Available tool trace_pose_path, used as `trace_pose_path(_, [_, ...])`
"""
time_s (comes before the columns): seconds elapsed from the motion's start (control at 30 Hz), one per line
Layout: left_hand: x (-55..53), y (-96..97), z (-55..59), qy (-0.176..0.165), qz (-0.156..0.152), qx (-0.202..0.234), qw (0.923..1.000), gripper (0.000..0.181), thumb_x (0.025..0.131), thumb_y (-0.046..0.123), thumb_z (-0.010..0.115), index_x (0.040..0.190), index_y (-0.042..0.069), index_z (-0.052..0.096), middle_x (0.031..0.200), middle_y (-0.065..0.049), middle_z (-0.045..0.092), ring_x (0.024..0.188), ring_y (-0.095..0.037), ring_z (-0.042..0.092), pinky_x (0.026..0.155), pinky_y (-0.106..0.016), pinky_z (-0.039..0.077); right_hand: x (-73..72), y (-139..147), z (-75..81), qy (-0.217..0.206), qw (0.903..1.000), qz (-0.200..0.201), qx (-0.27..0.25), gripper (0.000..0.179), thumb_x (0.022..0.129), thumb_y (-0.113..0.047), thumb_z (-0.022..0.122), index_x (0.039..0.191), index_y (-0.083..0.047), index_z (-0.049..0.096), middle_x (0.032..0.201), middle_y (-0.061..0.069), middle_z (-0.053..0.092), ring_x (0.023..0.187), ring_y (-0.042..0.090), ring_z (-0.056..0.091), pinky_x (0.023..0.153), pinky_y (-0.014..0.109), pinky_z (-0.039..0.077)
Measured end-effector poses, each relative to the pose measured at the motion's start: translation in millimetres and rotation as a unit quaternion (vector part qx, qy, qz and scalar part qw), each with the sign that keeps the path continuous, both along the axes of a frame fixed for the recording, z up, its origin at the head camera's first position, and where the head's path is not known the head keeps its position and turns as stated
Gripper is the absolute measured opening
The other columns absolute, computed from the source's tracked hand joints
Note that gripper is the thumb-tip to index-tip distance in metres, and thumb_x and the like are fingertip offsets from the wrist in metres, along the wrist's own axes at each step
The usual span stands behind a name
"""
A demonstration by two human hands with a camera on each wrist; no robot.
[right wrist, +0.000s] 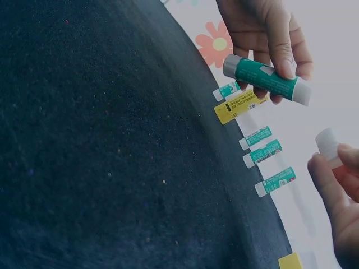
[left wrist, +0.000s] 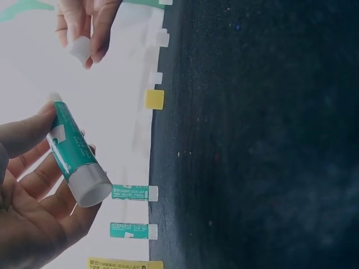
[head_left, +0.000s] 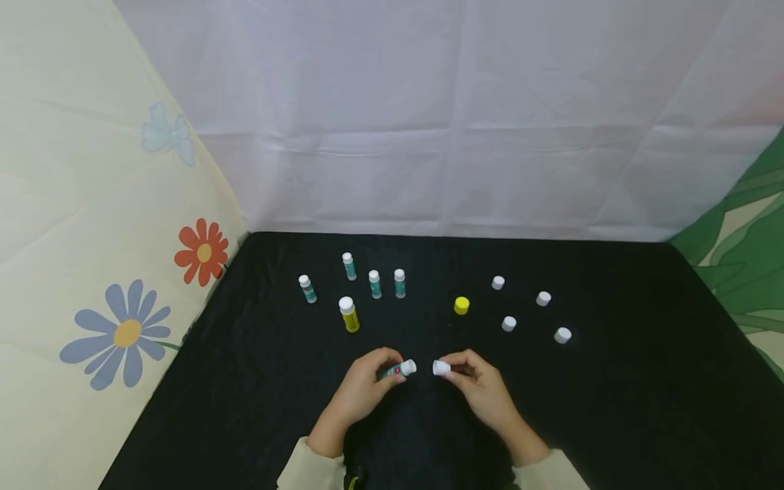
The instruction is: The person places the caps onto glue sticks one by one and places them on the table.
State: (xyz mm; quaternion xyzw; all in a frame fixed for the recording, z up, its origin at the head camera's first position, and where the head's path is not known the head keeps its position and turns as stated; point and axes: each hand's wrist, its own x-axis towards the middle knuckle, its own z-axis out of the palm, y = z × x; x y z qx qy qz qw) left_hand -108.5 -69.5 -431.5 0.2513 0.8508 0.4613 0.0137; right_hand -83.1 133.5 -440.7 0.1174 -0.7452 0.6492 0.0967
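Observation:
My left hand [head_left: 363, 388] grips a green-labelled glue stick [left wrist: 73, 143] between thumb and fingers. Its white top end tilts toward the right hand, and a pale grey base shows at the other end in the left wrist view. A white cap [right wrist: 330, 147] is pinched between the thumb and fingers of my right hand [head_left: 484, 391], its opening facing the glue stick. Cap and stick are apart, with a short gap between them, both held above the black table. Beyond the left hand stands a yellow glue stick [head_left: 349, 316] with a white top.
Several green glue sticks [head_left: 376, 286] stand upright at the back left of the black tablecloth [head_left: 612, 408]. Toward the right lie a yellow cap [head_left: 462, 305] and several white caps [head_left: 543, 299]. A white cloth backdrop [head_left: 367, 102] rises behind the table; a flower-printed cloth [head_left: 55, 258] hangs on the left.

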Motion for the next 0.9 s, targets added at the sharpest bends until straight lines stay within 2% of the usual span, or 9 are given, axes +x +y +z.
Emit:
trace_pose_path(0.27, [0.8,2.2,-0.2,0.013,-0.014,-0.008,0.9998,0.016,0.076,0.011,0.065,0.089,0.01,0.057,0.085,0.004,0.057,0.073,-0.008,0.05,0.067,-0.027,0.044,0.1,-1.1,-1.7,0.002,0.9998,0.019,0.001,0.013,0.074,0.011,0.059,0.085,0.005,0.056,0.086,0.013,0.059,0.079,0.006,0.057,0.067,0.02,0.046])
trace_pose_path(0.9, [1.7,2.5,0.2,-0.001,-0.027,-0.01,0.9996,0.015,0.077,0.011,0.064,0.091,0.011,0.058,0.085,0.005,0.056,0.074,-0.011,0.051,0.069,-0.024,0.042,0.5,-7.2,0.1,0.001,0.9994,0.034,0.005,0.012,0.075,0.009,0.059,0.085,0.005,0.057,0.086,0.015,0.058,0.08,0.008,0.057,0.067,0.022,0.047])
